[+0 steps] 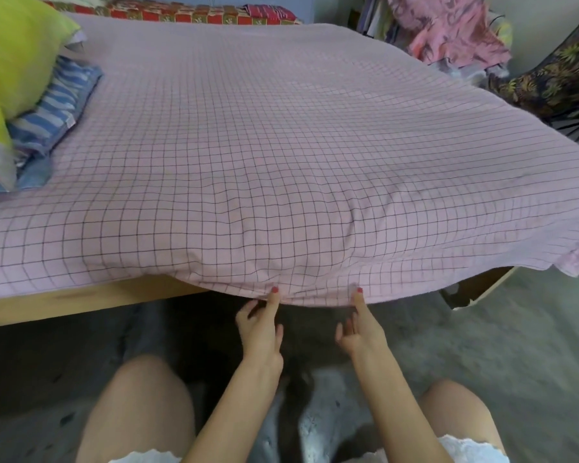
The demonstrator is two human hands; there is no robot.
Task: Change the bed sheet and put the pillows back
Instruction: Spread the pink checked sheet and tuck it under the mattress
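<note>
both hands are pinching the near hem of the pink checked sheet (281, 162), left hand (261, 332) and right hand (361, 329) side by side. the sheet is running away from them, billowing across the bed frame (81, 299), neither hand nearer.

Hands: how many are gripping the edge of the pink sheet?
2. The left hand and the right hand each pinch the near hem of the pink sheet, side by side.

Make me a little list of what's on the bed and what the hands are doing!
sheet: pink checked sheet spread over the bed, near edge lifted
left hand: pinching the sheet's near edge
right hand: pinching the same edge
pillow: yellow-green pillow at the left, on folded striped cloth
bed frame: wood showing below the sheet
</note>
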